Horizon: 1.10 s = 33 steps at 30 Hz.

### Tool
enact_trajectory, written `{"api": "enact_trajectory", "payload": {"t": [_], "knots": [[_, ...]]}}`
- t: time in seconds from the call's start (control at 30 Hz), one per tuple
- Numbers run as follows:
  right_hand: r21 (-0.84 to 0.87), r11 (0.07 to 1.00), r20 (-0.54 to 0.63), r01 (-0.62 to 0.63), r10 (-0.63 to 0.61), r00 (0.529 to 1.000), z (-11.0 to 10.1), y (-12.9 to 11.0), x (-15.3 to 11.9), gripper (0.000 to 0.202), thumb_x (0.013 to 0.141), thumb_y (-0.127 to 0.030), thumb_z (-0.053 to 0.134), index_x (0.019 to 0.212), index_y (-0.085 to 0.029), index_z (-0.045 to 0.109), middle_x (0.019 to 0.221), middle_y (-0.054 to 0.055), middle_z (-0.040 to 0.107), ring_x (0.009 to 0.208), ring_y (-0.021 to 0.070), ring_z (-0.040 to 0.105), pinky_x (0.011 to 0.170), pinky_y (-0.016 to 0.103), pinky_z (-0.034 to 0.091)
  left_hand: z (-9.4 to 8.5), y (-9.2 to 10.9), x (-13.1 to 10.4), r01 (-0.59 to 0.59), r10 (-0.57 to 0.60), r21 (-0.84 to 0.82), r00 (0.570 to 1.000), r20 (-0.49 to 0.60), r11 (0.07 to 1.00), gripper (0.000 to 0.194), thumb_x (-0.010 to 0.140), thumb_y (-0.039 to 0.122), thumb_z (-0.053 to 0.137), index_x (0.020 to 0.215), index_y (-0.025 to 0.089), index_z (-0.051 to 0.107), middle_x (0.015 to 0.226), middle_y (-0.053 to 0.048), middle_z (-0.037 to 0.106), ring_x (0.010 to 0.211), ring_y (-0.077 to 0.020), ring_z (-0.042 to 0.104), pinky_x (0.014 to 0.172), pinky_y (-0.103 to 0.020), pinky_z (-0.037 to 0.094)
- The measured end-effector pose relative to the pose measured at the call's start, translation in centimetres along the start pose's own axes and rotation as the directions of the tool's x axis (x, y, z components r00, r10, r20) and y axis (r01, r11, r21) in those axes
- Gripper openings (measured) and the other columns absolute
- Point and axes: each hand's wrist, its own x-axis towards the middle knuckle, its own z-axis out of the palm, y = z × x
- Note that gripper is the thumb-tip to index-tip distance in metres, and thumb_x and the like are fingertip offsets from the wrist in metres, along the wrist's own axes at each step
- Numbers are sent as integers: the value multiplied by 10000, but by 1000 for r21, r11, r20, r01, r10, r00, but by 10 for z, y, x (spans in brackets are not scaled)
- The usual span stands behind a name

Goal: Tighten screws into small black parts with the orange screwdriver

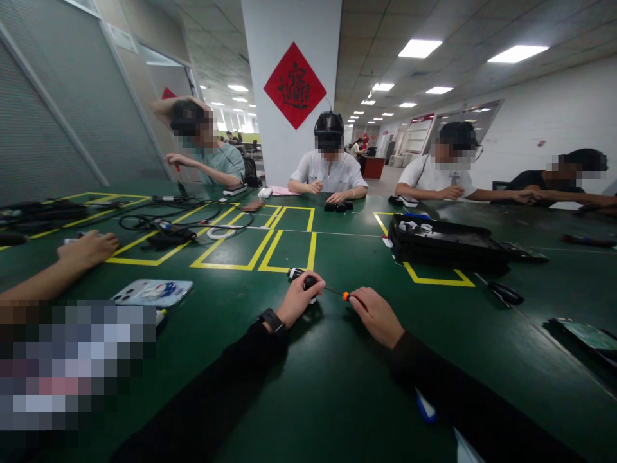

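Observation:
My left hand (299, 299), with a dark watch on its wrist, is closed around a small black device (310, 281) with a white end, held just over the green table. The device's exact kind is hard to make out. Fingers of my right hand (376, 315) are wrapped round the handle of a screwdriver (346, 296), whose orange collar shows at the fingertips. Its thin shaft points left and reaches the device near my left thumb; the tip itself is hidden there.
On the green table (231, 411) are a phone (153, 292), cables (159, 225), a stack of black trays (443, 241), another screwdriver (504, 292) and a circuit board (588, 337). Several people sit across. A co-worker's hand (87, 249) rests at the left.

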Motion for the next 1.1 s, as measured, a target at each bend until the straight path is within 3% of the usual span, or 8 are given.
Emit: {"api": "enact_trajectory", "payload": {"t": [0.17,0.3,0.47,0.6,0.93,1.1], "knots": [[26,1000,-71,0,2,998,0,0,-1,161,813,-269,479,935,-206,562,924,40,498,785,140,510,720,264,400,1,-1,2,-48,49,79,999,-10,996,182,665,329,608,747,166,616,718,-16,576,652,-120,498,600,-212,387],[45,999,-52,15,-13,999,0,1,0,171,808,-280,490,944,-202,556,911,42,534,825,156,504,748,285,397,3,-1,0,-69,67,123,998,21,990,192,659,338,615,737,163,605,684,-4,559,619,-107,487,580,-206,384],[23,1000,-12,-9,9,1000,0,-1,0,262,859,-344,389,940,-187,581,858,57,586,815,176,503,739,318,395,3,-3,1,53,-46,-95,996,70,994,277,732,415,521,761,147,581,600,6,512,540,-86,470,528,-190,376],[23,1000,-37,8,-7,999,1,-5,-1,254,836,-355,435,954,-188,585,892,68,592,828,184,512,750,327,396,1,-5,4,116,-108,-247,993,48,962,355,768,455,449,744,126,582,615,-13,515,541,-91,489,525,-195,391],[27,998,-66,51,-50,997,-4,-14,-1,220,826,-334,458,949,-203,585,882,66,585,824,190,515,748,323,398,3,-3,4,135,-146,-361,989,-2,923,339,747,453,476,714,132,577,596,1,505,488,-75,473,475,-184,380],[21,997,-76,74,-72,995,-5,-14,-2,206,820,-323,473,952,-214,587,875,59,581,826,188,510,749,315,398,3,-3,4,110,-110,-374,994,22,921,338,763,452,450,723,135,559,569,14,478,473,-70,462,462,-180,365]]}}
